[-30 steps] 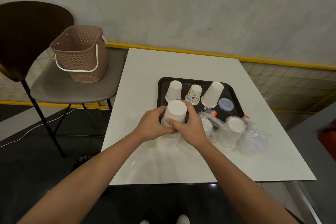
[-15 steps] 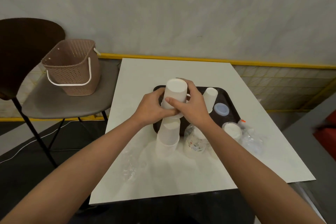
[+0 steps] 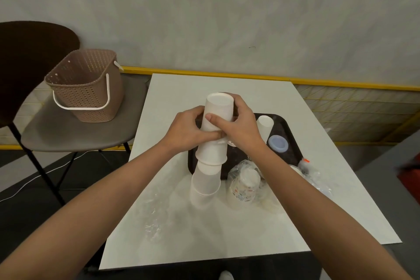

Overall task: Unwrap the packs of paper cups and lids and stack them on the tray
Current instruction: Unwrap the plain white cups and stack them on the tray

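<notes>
Left hand (image 3: 185,130) and right hand (image 3: 238,127) both clasp the inverted white cup stack (image 3: 212,143); black tray (image 3: 289,143) at 3 o'clock.

Tray (image 3: 286,125) on table (image 3: 181,88), basket (image 3: 86,88) on chair (image 3: 75,134) left of table

Both hands, left hand (image 3: 186,130) and right hand (image 3: 238,125), grip an upside-down stack of white cups (image 3: 212,143) above the black tray (image 3: 288,152); its lower cups sit inside clear wrap (image 3: 204,191) at the tray's near-left corner.
</notes>
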A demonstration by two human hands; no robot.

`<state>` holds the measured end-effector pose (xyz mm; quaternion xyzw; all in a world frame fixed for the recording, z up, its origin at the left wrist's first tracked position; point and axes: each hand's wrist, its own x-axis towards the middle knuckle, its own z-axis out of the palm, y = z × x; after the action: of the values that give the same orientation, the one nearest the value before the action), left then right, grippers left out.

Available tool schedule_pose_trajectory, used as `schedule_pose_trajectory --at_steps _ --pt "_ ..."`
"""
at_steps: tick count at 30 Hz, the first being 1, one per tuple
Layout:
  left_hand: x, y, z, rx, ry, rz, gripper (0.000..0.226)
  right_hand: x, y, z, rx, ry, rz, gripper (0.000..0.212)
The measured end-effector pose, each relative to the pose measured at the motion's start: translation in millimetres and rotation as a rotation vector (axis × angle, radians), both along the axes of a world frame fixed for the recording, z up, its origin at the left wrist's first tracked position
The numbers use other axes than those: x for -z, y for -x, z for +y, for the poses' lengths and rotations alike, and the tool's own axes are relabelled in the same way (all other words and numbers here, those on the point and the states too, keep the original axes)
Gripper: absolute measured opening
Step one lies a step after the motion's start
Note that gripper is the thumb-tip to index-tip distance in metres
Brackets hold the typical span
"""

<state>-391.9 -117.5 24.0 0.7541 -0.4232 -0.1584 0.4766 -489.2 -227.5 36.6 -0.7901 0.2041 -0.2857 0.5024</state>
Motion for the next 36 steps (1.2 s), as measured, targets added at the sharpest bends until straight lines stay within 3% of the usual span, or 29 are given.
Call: schedule_pose_trajectory --at_steps 18,36 --pt "33 21 32 0.054 -0.160 0.066 0.075 36 33 32 -0.019 -0.087 0.089 0.054" --pt "77 28 46 0.078 -0.399 -0.091 0.077 78 51 49 -0.094 -0.044 0.303 0.058"
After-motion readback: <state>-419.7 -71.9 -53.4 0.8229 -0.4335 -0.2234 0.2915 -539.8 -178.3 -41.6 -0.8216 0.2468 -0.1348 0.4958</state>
